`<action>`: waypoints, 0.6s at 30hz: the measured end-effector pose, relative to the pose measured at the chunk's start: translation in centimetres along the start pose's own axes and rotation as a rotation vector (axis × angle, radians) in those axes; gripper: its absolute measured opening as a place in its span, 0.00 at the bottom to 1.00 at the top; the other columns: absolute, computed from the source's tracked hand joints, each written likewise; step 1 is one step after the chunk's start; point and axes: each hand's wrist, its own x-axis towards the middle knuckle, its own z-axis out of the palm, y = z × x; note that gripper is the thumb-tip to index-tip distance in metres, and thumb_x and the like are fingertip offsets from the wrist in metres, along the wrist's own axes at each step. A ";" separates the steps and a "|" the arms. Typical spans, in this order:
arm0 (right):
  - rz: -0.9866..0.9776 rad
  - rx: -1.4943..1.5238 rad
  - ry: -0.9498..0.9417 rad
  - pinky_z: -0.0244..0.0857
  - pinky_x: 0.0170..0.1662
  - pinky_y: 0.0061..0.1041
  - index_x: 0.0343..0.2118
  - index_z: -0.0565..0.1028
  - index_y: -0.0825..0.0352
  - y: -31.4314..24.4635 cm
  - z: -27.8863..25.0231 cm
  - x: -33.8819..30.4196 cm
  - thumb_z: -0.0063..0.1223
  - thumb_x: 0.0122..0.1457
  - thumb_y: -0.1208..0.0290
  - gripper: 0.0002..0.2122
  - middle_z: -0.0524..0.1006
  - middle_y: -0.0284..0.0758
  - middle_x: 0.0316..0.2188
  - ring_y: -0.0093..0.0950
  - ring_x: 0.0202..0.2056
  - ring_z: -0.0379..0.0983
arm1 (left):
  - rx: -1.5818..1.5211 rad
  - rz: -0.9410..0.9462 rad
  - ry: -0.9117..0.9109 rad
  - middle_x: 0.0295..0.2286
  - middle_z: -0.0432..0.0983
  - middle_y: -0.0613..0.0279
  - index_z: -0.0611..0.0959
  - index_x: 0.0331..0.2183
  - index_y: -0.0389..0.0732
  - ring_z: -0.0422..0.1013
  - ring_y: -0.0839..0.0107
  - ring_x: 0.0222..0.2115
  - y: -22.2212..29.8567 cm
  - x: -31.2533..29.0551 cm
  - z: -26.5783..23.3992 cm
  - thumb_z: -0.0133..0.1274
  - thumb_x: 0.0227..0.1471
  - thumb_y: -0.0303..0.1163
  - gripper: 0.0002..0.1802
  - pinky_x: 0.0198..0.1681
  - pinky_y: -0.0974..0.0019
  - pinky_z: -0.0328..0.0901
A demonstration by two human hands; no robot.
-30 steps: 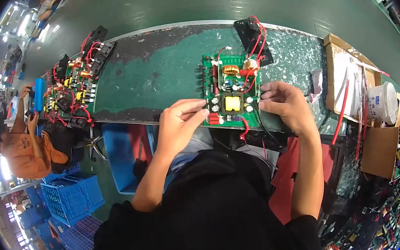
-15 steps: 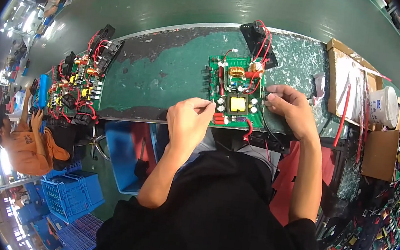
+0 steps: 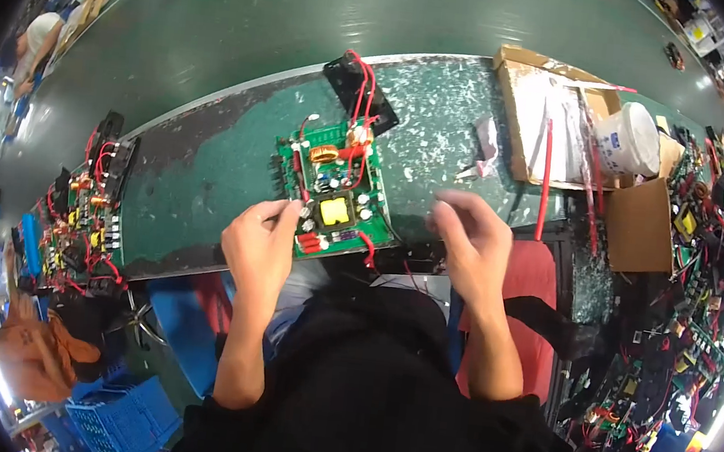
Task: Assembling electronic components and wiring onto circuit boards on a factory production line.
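Observation:
A green circuit board (image 3: 374, 194) lies near the front edge of the bench. It carries a yellow-topped transformer (image 3: 334, 212), copper coils and red wires. The thumb and forefinger of my left hand (image 3: 259, 243) are closed on its lower left edge. My right hand (image 3: 476, 249) hovers over the bench edge, apart from the board. Its fingers are curled with a small gap to the thumb, slightly blurred, and nothing shows between them. Behind the board sits a black plate (image 3: 360, 93), with red wires running from it to the board.
More assembled boards (image 3: 94, 215) are grouped at the bench's left end. To the right stand a cardboard tray (image 3: 515, 110), a white tub (image 3: 629, 139) and red tubing (image 3: 545, 184). Loose boards heap up at far right. A blue crate (image 3: 126, 417) and a person in orange are at lower left.
My right hand has come away from the board's right edge. The view has turned, so bench and board appear further left. My left hand stays at the board's left edge.

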 end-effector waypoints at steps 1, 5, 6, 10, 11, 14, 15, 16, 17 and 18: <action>0.022 0.103 0.089 0.68 0.33 0.18 0.38 0.77 0.73 -0.2 -0.9 -1.1 0.56 0.60 0.76 0.07 0.78 0.33 0.29 0.19 0.29 0.75 | 0.024 0.002 0.008 0.25 0.82 0.48 0.86 0.33 0.33 0.80 0.65 0.25 -0.7 0.2 -0.1 0.61 0.49 0.36 0.14 0.33 0.67 0.70; -0.280 0.065 0.577 0.62 0.26 0.14 0.39 0.71 0.67 1.2 -5.3 -4.0 0.51 0.63 0.73 0.05 0.68 0.27 0.26 0.14 0.22 0.63 | -0.051 -0.032 -0.023 0.24 0.82 0.54 0.85 0.34 0.28 0.75 0.78 0.25 -0.5 0.2 -0.1 0.61 0.52 0.34 0.15 0.31 0.71 0.68; -0.244 0.060 0.679 0.61 0.26 0.17 0.42 0.70 0.68 1.6 -6.0 -4.1 0.53 0.62 0.72 0.08 0.67 0.27 0.26 0.16 0.21 0.62 | -0.059 -0.024 -0.030 0.24 0.82 0.54 0.85 0.34 0.28 0.75 0.78 0.25 -0.1 0.2 0.1 0.61 0.52 0.34 0.15 0.31 0.71 0.68; 0.153 -0.565 0.475 0.65 0.33 0.21 0.52 0.68 0.72 1.2 -7.5 -2.7 0.66 0.52 0.66 0.26 0.75 0.33 0.27 0.19 0.28 0.69 | 0.065 0.023 0.027 0.22 0.82 0.51 0.86 0.35 0.33 0.76 0.74 0.23 -0.4 -0.2 0.3 0.62 0.51 0.35 0.15 0.30 0.69 0.68; 0.152 -0.484 0.395 0.66 0.36 0.21 0.52 0.69 0.72 1.3 -7.8 -2.2 0.65 0.53 0.69 0.25 0.77 0.33 0.29 0.19 0.30 0.71 | 0.051 0.020 0.032 0.23 0.82 0.51 0.86 0.35 0.33 0.77 0.73 0.23 -0.5 -0.3 0.2 0.62 0.51 0.35 0.15 0.30 0.68 0.68; -0.165 -0.481 0.563 0.67 0.40 0.19 0.44 0.77 0.73 0.9 -8.0 0.0 0.60 0.57 0.74 0.13 0.79 0.33 0.35 0.18 0.33 0.72 | 0.106 0.094 0.042 0.25 0.82 0.48 0.86 0.36 0.32 0.79 0.67 0.26 -0.4 -0.3 0.2 0.61 0.51 0.35 0.14 0.32 0.66 0.69; -0.241 -0.447 0.688 0.68 0.39 0.18 0.43 0.78 0.73 0.9 -8.4 0.8 0.59 0.58 0.76 0.11 0.78 0.32 0.36 0.19 0.33 0.72 | 0.118 0.091 0.037 0.26 0.82 0.48 0.86 0.36 0.32 0.80 0.65 0.27 -0.2 -0.3 0.1 0.61 0.52 0.35 0.14 0.33 0.66 0.69; -0.323 -0.486 0.773 0.68 0.36 0.18 0.43 0.77 0.74 0.1 -8.9 1.4 0.58 0.59 0.76 0.10 0.78 0.32 0.36 0.19 0.31 0.72 | 0.090 0.098 0.051 0.25 0.82 0.47 0.85 0.35 0.32 0.80 0.67 0.26 -0.1 -0.4 0.4 0.60 0.52 0.33 0.14 0.32 0.67 0.69; -0.449 -0.354 0.852 0.68 0.33 0.17 0.43 0.77 0.75 0.2 -9.7 2.9 0.57 0.60 0.75 0.10 0.78 0.33 0.36 0.19 0.30 0.72 | 0.115 0.130 0.053 0.26 0.82 0.48 0.85 0.35 0.31 0.80 0.67 0.27 -0.1 -0.3 0.5 0.60 0.52 0.33 0.13 0.32 0.67 0.69; -0.421 -0.184 0.854 0.68 0.33 0.17 0.42 0.76 0.75 -0.2 -9.7 4.0 0.58 0.61 0.74 0.11 0.78 0.34 0.36 0.19 0.30 0.72 | 0.144 0.158 0.055 0.26 0.82 0.48 0.85 0.35 0.31 0.80 0.68 0.27 -0.5 -0.2 0.7 0.60 0.52 0.32 0.13 0.32 0.68 0.69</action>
